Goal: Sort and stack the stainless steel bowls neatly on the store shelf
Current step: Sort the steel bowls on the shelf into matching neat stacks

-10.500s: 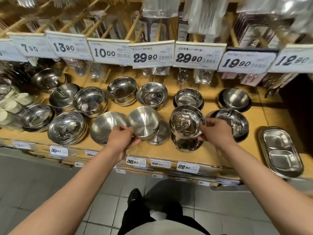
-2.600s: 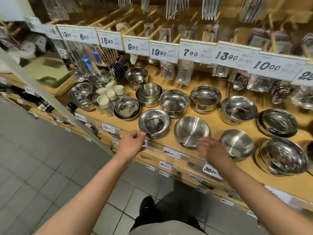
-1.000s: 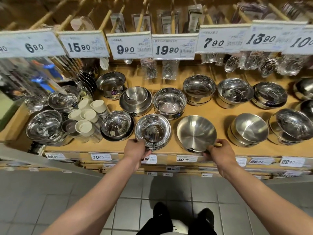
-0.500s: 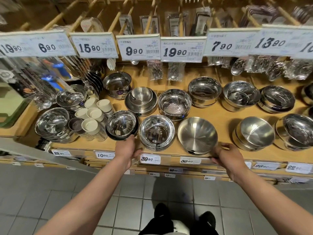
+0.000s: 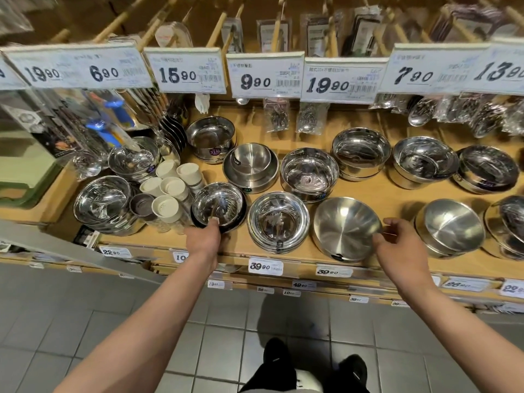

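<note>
Left hand [image 5: 204,236] pinches near rim of black-based bowl [image 5: 217,207] at frame centre-left; right hand [image 5: 397,245] open beside matte bowl [image 5: 346,226]; advise lifting level, seating it concentric on its matching stack.

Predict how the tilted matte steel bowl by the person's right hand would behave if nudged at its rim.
The matte bowl already leans toward the shelf edge, so it would probably rock or slide. Its smooth curved wall looks slippery. It seems rigid and thin, so likely light. The right hand is open beside it.
</note>
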